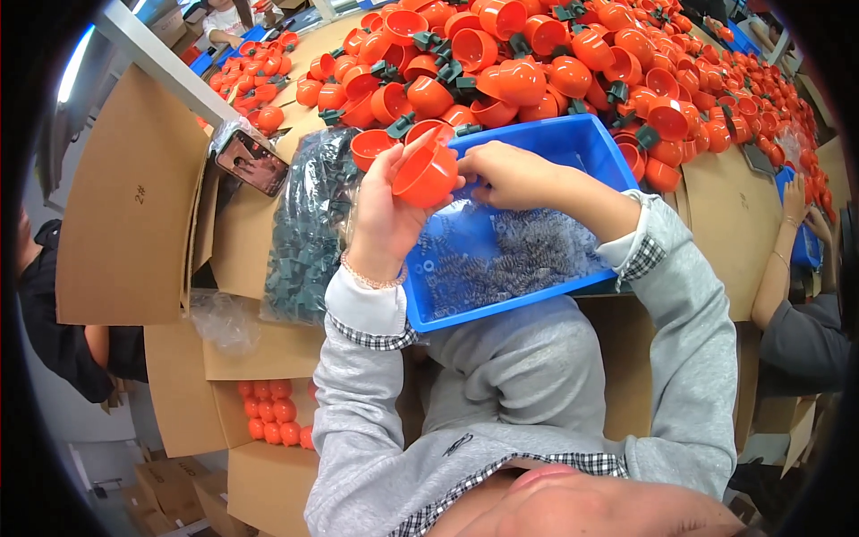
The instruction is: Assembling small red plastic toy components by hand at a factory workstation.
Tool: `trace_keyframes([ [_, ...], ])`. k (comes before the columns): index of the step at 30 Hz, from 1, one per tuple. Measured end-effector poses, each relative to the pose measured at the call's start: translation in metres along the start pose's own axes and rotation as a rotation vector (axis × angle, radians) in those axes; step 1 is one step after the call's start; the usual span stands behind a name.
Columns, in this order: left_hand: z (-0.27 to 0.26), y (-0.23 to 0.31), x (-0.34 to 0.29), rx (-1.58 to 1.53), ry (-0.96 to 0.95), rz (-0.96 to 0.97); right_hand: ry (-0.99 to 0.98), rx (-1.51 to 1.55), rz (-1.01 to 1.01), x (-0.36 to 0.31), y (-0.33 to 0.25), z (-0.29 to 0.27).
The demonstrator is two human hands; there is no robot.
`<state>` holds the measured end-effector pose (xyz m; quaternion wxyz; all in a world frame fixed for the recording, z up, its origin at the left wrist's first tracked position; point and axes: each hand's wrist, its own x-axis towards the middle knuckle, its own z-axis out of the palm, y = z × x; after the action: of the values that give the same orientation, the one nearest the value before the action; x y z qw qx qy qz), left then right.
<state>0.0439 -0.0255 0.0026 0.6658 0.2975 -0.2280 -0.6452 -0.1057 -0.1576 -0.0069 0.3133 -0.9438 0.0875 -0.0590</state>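
Note:
My left hand (387,208) is closed around a glossy orange plastic cup-shaped part (424,175), held up over the left rim of a blue bin (519,307). Beside it, my right hand (508,177) has its fingers curled in close to the part's right side; anything pinched between them is hidden. Many small metal springs (528,259) lie in the bin below both hands, some small washer-like rings among them. To the left of my left hand, a clear plastic bag (309,224) holds dark green plastic pieces.
A large heap of orange cups (546,67) with dark green clips covers the table beyond the bin. A phone (252,163) leans by an open cardboard box (134,206) at left. Orange balls (271,412) sit in a lower box. Other people work at right, left and far left.

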Motion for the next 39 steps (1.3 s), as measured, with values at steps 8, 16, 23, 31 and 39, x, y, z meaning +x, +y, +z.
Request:
trace_keyframes([
  [8,0.002,-0.003,-0.001,0.025,0.178,0.07,-0.148,-0.445,0.21,-0.007,-0.015,0.01],
  [16,-0.002,-0.012,0.004,0.186,0.282,0.148,-0.083,-0.233,0.184,-0.005,-0.014,-0.009],
  [23,0.016,-0.016,0.003,0.486,0.344,0.241,0.455,0.45,-0.056,-0.003,-0.011,-0.032],
  [31,0.022,-0.015,-0.001,0.562,0.312,0.211,0.391,0.35,-0.105,0.001,-0.01,-0.022],
  [39,0.018,-0.016,0.001,0.569,0.275,0.226,0.34,0.43,-0.08,0.002,-0.008,-0.021],
])
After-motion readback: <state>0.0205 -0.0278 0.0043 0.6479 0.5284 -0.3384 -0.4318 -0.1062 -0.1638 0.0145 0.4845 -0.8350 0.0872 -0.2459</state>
